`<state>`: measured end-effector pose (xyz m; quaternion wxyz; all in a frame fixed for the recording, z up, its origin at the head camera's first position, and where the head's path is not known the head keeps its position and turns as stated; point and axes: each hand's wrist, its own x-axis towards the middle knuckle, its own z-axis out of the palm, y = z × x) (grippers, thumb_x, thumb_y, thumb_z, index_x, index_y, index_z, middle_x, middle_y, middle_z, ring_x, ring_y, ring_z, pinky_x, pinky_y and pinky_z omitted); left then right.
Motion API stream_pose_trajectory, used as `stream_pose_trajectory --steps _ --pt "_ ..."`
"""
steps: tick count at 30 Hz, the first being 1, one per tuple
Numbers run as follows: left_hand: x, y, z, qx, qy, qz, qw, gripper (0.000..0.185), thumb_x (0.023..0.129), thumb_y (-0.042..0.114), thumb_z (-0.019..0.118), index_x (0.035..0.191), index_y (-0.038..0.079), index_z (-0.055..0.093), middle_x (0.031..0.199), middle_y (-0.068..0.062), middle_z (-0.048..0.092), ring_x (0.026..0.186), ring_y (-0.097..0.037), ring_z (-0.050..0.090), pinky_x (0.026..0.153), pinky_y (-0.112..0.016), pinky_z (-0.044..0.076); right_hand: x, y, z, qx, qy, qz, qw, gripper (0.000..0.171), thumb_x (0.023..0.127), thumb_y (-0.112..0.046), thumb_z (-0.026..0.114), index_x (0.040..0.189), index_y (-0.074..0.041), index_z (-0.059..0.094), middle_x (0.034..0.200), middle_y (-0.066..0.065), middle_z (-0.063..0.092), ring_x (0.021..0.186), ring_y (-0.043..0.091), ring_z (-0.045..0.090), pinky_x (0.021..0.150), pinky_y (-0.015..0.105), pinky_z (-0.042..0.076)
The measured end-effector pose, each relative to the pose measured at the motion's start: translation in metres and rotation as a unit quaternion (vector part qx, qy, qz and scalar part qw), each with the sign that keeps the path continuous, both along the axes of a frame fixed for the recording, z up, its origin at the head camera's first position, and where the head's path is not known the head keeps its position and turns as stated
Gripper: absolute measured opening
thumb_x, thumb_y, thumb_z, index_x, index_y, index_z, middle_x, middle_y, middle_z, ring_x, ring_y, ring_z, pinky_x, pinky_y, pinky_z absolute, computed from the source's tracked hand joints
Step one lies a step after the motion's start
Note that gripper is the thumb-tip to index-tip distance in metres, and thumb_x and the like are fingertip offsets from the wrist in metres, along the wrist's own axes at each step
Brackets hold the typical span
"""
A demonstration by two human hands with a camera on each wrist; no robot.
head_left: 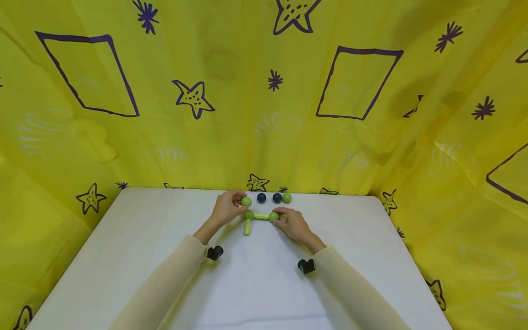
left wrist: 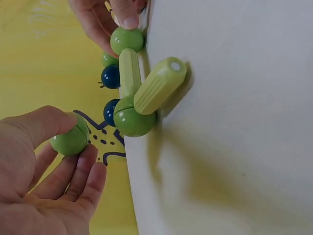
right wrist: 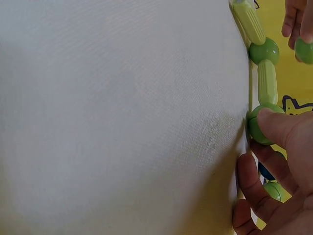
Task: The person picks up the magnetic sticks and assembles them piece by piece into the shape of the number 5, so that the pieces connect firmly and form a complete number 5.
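Note:
My left hand [head_left: 228,208] pinches a loose green ball [left wrist: 71,137] between thumb and fingers, apart from the other pieces. Just below it in the head view, a green corner ball [head_left: 249,214] joins two pale green ribbed rods. One rod [head_left: 247,227] points toward me; the other rod [head_left: 261,216] runs right to a green end ball [head_left: 273,217]. My right hand [head_left: 294,223] grips that end ball, thumb on top in the right wrist view. The near rod's free end shows a small pale disc in the left wrist view.
Behind the joined pieces, near the table's back edge, lie two dark blue balls [head_left: 261,198] and another green ball [head_left: 286,198]. A yellow patterned curtain [head_left: 231,137] hangs around the white table [head_left: 255,284]. Black wrist cameras [head_left: 306,266] sit at both cuffs.

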<state>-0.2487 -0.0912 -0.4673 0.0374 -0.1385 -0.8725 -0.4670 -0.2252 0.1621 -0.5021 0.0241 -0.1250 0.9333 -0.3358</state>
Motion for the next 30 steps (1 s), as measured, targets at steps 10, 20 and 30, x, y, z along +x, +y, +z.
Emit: stream_pose_trajectory --steps 10,20,30 --pt "0.02 -0.016 -0.012 0.034 0.024 -0.024 0.9989 0.032 0.082 0.0 0.077 0.114 -0.002 0.073 0.101 -0.009 0.076 0.087 -0.021 0.07 0.077 -0.031 0.057 -0.004 -0.002 0.003 0.005 -0.005 -0.015 1.0 0.036 0.096 -0.018 0.074 0.131 -0.014 0.069 0.128 0.004 0.07 0.088 0.018 0.055 0.082 0.039 0.046" --pt "0.041 -0.021 -0.018 0.055 -0.031 -0.006 0.998 0.03 0.077 -0.002 0.082 0.105 0.004 0.071 0.098 -0.008 0.074 0.087 -0.021 0.07 0.079 -0.034 0.058 -0.009 -0.003 0.004 -0.001 0.016 -0.001 1.0 0.036 0.095 -0.016 0.075 0.129 -0.01 0.07 0.125 0.008 0.071 0.124 0.033 0.061 0.106 0.053 0.044" --pt "0.057 -0.019 -0.031 0.023 -0.037 -0.015 0.9989 0.028 0.076 0.009 0.089 0.097 0.007 0.071 0.088 -0.001 0.072 0.076 -0.013 0.067 0.07 -0.029 0.055 -0.011 -0.003 0.006 0.001 -0.004 -0.015 1.0 0.039 0.097 -0.016 0.072 0.134 -0.011 0.066 0.127 0.009 0.07 0.121 0.031 0.061 0.103 0.053 0.045"
